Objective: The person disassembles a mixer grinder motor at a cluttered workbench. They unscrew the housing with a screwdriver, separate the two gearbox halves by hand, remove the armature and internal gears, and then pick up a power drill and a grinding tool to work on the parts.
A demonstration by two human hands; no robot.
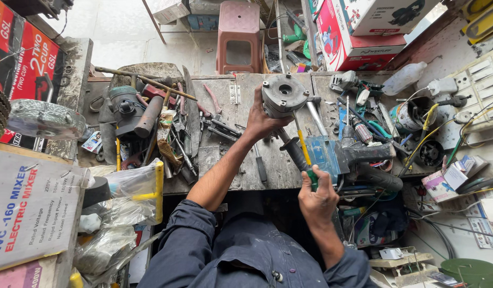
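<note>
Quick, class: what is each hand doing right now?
Left hand: closed on the round grey metal housing.
Right hand: closed on the screwdriver by its green handle.

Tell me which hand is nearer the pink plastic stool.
Left. The left hand grips the round grey metal housing just below the pink plastic stool; the right hand holds a green-handled screwdriver lower down, nearer the body.

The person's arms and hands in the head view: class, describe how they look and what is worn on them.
Both arms wear dark navy-blue long sleeves of a work shirt, pushed up above the elbows, so the forearms are bare. The cloth is creased and speckled with pale dust and small stains. The left hand and the right hand are bare: no gloves. No rings, watch or wristband show. The grip of each hand is plain bare fingers.
</note>
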